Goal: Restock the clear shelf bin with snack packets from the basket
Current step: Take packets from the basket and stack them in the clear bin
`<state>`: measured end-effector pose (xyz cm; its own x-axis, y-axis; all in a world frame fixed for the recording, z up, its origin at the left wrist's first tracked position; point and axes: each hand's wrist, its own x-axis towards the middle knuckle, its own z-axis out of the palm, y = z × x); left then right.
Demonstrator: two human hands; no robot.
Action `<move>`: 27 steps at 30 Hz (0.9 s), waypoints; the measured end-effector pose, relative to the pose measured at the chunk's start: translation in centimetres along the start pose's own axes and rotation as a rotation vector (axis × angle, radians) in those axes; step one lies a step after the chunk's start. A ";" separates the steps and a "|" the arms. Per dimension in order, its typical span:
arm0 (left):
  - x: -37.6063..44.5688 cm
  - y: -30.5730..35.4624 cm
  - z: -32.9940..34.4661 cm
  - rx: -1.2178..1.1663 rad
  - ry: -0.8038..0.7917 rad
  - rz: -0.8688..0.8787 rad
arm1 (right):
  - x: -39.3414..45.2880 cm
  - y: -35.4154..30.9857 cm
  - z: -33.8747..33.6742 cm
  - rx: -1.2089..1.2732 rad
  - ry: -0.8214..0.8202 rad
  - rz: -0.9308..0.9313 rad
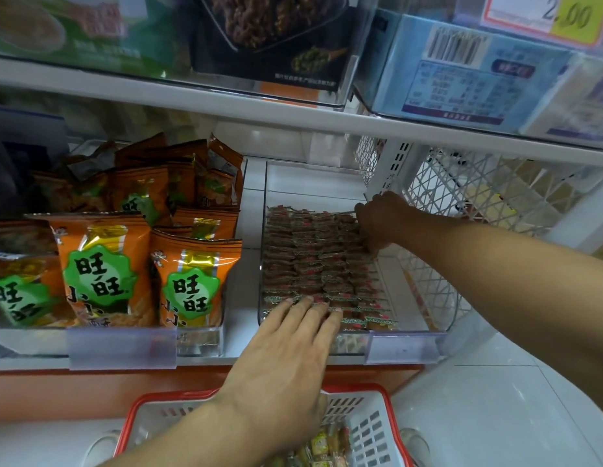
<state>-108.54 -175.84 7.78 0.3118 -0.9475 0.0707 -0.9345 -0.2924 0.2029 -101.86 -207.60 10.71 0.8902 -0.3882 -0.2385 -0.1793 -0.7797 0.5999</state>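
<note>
The packets point(322, 264) are stood in tight rows in the bin point(403, 345) on the shelf. The front rows are pressed flat by the straight fingers of the left hand point(293, 342), probably to keep them upright. The back row is gripped by the curled right hand point(377, 220), seemingly to square it. Open room is left behind the rows, toward the bin's rear wall. More packets are seen in the basket point(371, 419) below.

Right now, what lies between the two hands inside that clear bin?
In the head view, rows of small snack packets fill the clear bin between the left hand and right hand.
</note>
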 end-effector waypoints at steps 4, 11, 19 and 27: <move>0.1 0.1 -0.2 0.014 -0.004 -0.004 | -0.7 0.0 -0.2 -0.037 0.055 0.034; 0.1 0.1 -0.1 0.037 -0.028 -0.011 | -5.6 -1.4 -3.4 0.080 -0.078 0.060; -3.7 1.0 -0.8 0.205 0.026 0.096 | -20.9 -5.2 -11.9 0.413 0.124 -0.195; -11.9 -0.7 8.8 -0.057 -0.509 -0.068 | -23.1 -21.5 2.8 0.469 -0.555 -0.648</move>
<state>-113.09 -165.48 -1.77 0.2353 -0.8736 -0.4260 -0.8999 -0.3614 0.2442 -119.70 -183.26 1.16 0.5728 0.1022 -0.8133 0.0198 -0.9936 -0.1109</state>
